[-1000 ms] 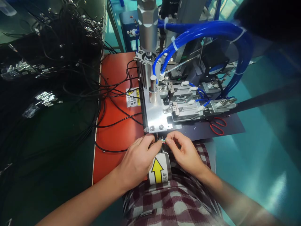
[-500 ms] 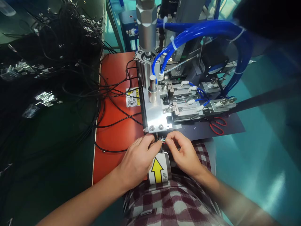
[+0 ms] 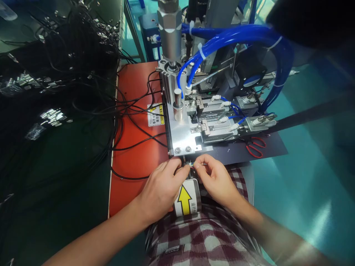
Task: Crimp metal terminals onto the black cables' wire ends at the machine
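Between my two hands, thin coloured wires point(image 3: 191, 165) fan out at the end of a black cable point(image 3: 133, 179). My left hand point(image 3: 165, 184) is closed in a pinch on this cable's end, just in front of the metal machine. The cable runs leftward from under that hand across the red board. Thumb and forefinger of my right hand point(image 3: 215, 177) press together on the tips of the wires. A white sign with a yellow arrow point(image 3: 185, 199) lies right below the fingers.
The machine point(image 3: 180, 138), with metal clamps and blue air hoses point(image 3: 235, 37), stands ahead. Red-handled scissors point(image 3: 255, 147) lie on the dark plate at right. Several black cables cross the red board point(image 3: 135, 129) from a tangled heap point(image 3: 74, 44) at left. Shiny metal connectors point(image 3: 54, 116) lie there.
The view has shifted slightly, so the machine appears a little further left. Both hands keep their pinch on the cable and wires, with only slight finger movement.
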Demonstrator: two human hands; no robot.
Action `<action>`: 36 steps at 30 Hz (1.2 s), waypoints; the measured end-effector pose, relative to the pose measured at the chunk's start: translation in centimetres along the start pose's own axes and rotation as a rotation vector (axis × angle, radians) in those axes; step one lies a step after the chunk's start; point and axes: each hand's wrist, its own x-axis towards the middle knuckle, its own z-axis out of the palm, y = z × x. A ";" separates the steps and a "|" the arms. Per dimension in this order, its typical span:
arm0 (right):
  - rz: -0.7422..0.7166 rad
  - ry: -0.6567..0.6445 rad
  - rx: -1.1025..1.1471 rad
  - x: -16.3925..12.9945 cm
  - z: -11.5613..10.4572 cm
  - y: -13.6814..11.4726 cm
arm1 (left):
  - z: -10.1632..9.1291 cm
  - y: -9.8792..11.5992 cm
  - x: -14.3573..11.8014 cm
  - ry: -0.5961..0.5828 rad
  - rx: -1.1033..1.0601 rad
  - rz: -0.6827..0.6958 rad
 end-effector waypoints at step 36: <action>0.310 -0.050 0.396 0.5 0.1 1.5 | 0.0 -0.1 -0.2 -0.009 -0.048 -0.021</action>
